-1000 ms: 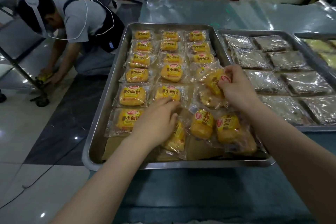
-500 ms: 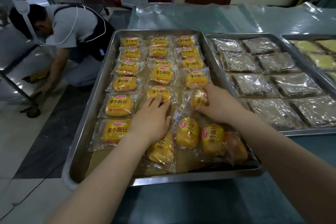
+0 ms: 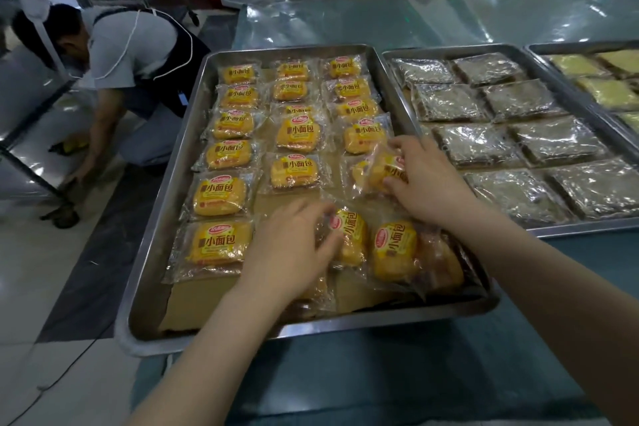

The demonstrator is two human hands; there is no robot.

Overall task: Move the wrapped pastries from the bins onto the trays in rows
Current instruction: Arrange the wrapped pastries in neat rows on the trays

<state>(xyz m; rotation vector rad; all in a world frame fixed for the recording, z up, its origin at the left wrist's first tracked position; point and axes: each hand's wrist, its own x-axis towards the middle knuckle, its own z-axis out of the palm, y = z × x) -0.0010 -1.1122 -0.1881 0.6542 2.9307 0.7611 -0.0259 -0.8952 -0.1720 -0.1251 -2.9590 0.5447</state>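
r fingers point(image 3: 403, 143) lie over the top of a pack point(image 3: 380, 171) w/ the thumb at its near edge, so the r hand point(image 3: 428, 180) pinches it. this pack is tilted and partly covers another one in the tray's r column, just below the 4th neat one there.

l fingers point(image 3: 307, 209) curl at the wrapper edge of a 2nd pack point(image 3: 351, 235), but they're blurred, so can't tell if they grip it or only touch it. l hand point(image 3: 290, 249) is over the near middle of the tray point(image 3: 166, 218), w/ more wrapper showing under the wrist.

2nd pack lies lengthwise, label turned sideways, just beside a 3rd pack point(image 3: 394, 245) turned the same way. a small pile point(image 3: 439, 261) overlaps at the near r corner.

the other yellow packs point(image 3: 297, 133) lie flat in 3 columns: l column 6 deep, mid 5, r 4. brown liner point(image 3: 193, 301) shows bare at near l.

tray sits on a blue-green table point(image 3: 380, 373). just beside it on the r is a 2nd tray point(image 3: 587, 228) w/ dark clear-wrapped squares point(image 3: 484, 143) in 2 columns. a 3rd tray point(image 3: 539, 50) at far r holds pale yellow ones point(image 3: 605, 92).

on the floor at l, another person point(image 3: 131, 55) crouches by a steel rack point(image 3: 24, 93).
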